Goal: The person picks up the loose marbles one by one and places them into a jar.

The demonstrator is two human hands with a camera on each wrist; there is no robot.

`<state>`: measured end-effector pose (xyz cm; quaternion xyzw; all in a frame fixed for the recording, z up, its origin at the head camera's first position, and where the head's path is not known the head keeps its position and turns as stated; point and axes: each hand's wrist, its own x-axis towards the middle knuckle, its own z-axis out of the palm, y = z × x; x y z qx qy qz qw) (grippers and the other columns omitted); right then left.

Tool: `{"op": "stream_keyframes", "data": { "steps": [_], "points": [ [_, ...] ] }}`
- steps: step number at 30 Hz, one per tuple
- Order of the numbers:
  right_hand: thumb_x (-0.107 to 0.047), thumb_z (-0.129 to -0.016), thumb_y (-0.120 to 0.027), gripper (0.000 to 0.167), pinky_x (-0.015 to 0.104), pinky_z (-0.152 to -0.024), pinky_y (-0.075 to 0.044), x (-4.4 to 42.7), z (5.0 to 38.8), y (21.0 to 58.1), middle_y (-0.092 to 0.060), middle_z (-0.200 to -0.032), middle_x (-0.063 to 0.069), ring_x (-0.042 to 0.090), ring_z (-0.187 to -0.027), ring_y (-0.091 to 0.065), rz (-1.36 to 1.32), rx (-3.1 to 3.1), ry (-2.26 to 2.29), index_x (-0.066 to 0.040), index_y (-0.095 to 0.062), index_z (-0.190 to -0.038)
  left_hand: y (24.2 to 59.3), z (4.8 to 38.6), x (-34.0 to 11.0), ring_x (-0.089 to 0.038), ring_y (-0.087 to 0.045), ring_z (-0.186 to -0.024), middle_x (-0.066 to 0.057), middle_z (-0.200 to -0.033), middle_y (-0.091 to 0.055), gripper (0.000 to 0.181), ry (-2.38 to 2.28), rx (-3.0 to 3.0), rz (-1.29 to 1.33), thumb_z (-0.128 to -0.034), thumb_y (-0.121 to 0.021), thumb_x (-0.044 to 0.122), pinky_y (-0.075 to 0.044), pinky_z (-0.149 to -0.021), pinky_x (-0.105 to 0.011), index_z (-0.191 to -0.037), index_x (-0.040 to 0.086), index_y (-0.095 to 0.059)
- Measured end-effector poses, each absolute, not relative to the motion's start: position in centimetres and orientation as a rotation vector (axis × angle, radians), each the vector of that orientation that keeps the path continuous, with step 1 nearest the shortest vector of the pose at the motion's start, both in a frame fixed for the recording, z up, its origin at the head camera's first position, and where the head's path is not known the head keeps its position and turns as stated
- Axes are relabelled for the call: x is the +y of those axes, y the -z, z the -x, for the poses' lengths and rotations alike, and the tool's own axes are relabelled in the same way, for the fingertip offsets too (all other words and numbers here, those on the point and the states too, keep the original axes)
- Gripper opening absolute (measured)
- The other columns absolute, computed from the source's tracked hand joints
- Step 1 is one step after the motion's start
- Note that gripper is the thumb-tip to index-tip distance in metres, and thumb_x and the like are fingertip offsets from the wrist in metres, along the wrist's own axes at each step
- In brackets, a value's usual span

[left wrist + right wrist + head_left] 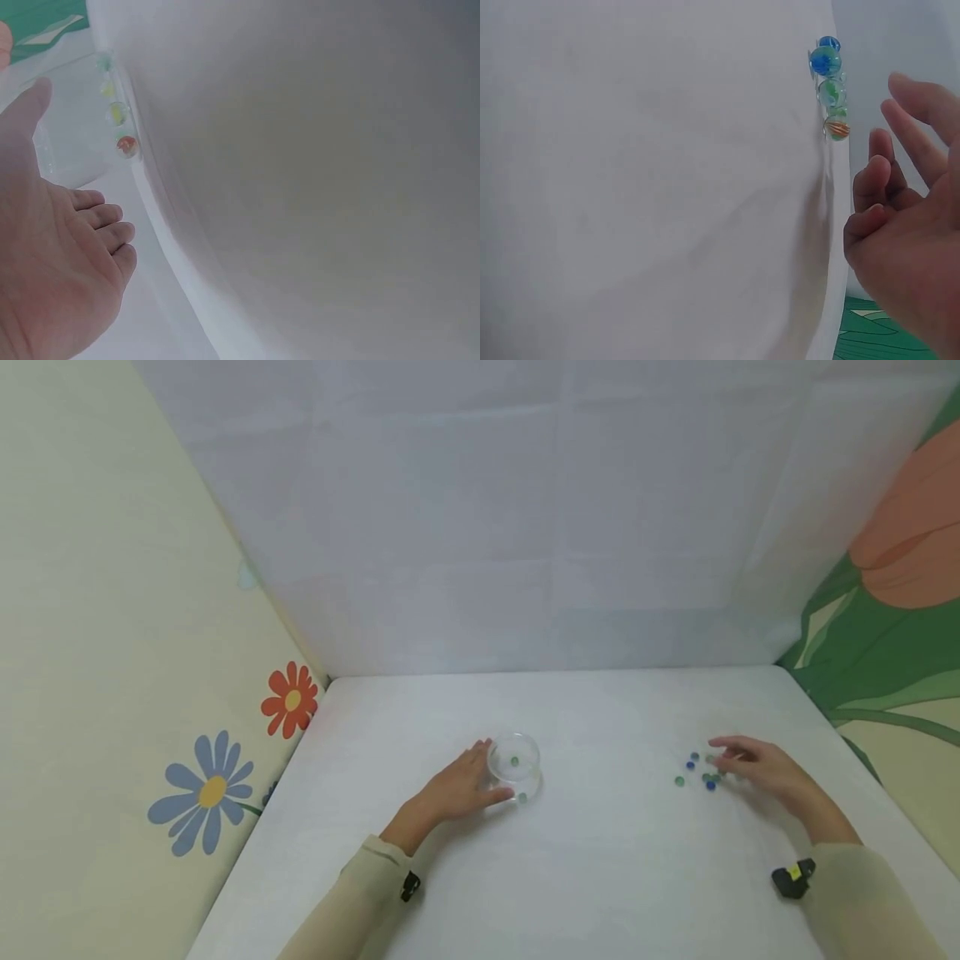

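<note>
The left hand (461, 785) spreads loosely beside a clear cup (536, 763), the right hand (770, 770) (fingers relaxed, ungrasping) near marbles (710, 785).

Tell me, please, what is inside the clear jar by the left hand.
Near the base of the jar, the left wrist view shows several marbles, including an orange-red one. Anything hidden behind those marbles cannot be seen.

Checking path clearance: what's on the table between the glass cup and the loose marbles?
Nothing: the head view shows only bare white tabletop from the glass cup to the nearest loose marble.
</note>
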<state>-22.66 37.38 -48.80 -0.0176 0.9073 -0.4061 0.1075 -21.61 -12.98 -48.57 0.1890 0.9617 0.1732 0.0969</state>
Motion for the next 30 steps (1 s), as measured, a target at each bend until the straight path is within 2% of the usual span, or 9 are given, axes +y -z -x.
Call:
{"op": "stream_keyframes", "data": {
  "steps": [5,9,12,16,22,30],
  "points": [
    [-0.042,-0.099,-0.065,0.065,0.036,-0.08,-0.049,37.7,23.1,49.2,-0.055,-0.128,0.026,0.036,-0.111,-0.053,0.033,2.669,1.158,0.001,-0.05,-0.145,48.6,21.6,-12.9,-0.035,-0.021,-0.154,-0.018,-0.167,-0.018,0.105,-0.493,2.856,-0.565,-0.0921,-0.052,0.073,-0.024,-0.124,-0.048,-0.162,0.004,-0.014],
    [-0.045,-0.098,-0.065,0.065,0.05,-0.088,-0.051,38.2,23.6,49.8,-0.054,-0.13,0.028,0.041,-0.115,-0.051,0.026,2.682,1.099,0.001,-0.052,-0.143,48.5,21.5,-12.8,-0.035,-0.02,-0.154,-0.018,-0.168,-0.018,0.105,-0.491,2.851,-0.559,-0.0924,-0.052,0.073,-0.023,-0.124,-0.048,-0.162,0.005,-0.014],
    [-0.048,-0.097,-0.065,0.067,0.062,-0.096,-0.046,38.5,23.9,50.1,-0.052,-0.134,0.03,0.046,-0.121,-0.048,0.019,2.672,1.077,0.0,-0.053,-0.143,48.3,21.4,-12.7,-0.035,-0.019,-0.154,-0.018,-0.168,-0.018,0.105,-0.499,2.848,-0.551,-0.0926,-0.053,0.072,-0.023,-0.124,-0.048,-0.162,0.005,-0.014],
    [-0.047,-0.097,-0.065,0.068,0.071,-0.104,-0.035,38.6,24.3,50.2,-0.046,-0.142,0.033,0.051,-0.129,-0.041,0.007,2.64,1.08,0.0,-0.052,-0.144,48.3,21.4,-12.6,-0.035,-0.02,-0.154,-0.018,-0.167,-0.018,0.104,-0.491,2.855,-0.551,-0.0927,-0.053,0.072,-0.024,-0.124,-0.048,-0.162,0.004,-0.015],
    [-0.04,-0.097,-0.066,0.063,0.073,-0.11,-0.027,38.7,24.6,50.2,-0.039,-0.15,0.035,0.056,-0.138,-0.03,-0.001,2.621,1.078,0.001,-0.053,-0.143,48.1,21.5,-12.4,-0.035,-0.019,-0.154,-0.018,-0.168,-0.018,0.104,-0.495,2.854,-0.549,-0.0928,-0.053,0.071,-0.023,-0.125,-0.048,-0.162,0.004,-0.014],
    [-0.034,-0.096,-0.067,0.057,0.072,-0.11,-0.029,38.5,25.1,50.4,-0.039,-0.149,0.036,0.057,-0.137,-0.031,-0.04,2.618,1.039,0.001,-0.056,-0.14,48.4,21.6,-12.4,-0.035,-0.019,-0.154,-0.018,-0.168,-0.018,0.104,-0.483,2.852,-0.541,-0.0929,-0.053,0.072,-0.023,-0.125,-0.048,-0.162,0.005,-0.014]
  ]
}}
